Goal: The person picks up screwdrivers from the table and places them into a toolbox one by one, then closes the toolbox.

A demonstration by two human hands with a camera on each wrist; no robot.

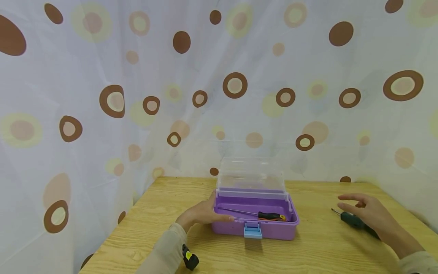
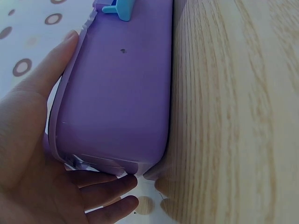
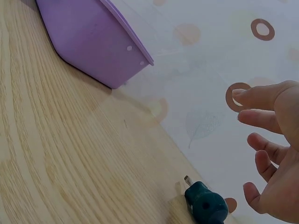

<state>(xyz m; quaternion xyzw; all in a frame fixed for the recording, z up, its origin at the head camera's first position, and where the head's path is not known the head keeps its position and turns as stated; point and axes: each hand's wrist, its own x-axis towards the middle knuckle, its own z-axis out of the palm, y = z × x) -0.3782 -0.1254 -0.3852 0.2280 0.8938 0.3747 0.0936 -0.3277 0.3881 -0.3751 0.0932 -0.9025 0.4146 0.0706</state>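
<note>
A purple toolbox with a blue latch sits on the table, its clear lid raised at the back. Inside lies a screwdriver with a black and yellow handle; an orange part beside it is mostly hidden. My left hand grips the box's left end, thumb along the rim and fingers against the side wall. To the right, a green-handled screwdriver rests on the table. My right hand is above it, fingers loosely bent, holding nothing.
A black and yellow object lies on the wooden table by my left sleeve, partly hidden. Behind and to the sides hangs a white curtain with brown and beige circles.
</note>
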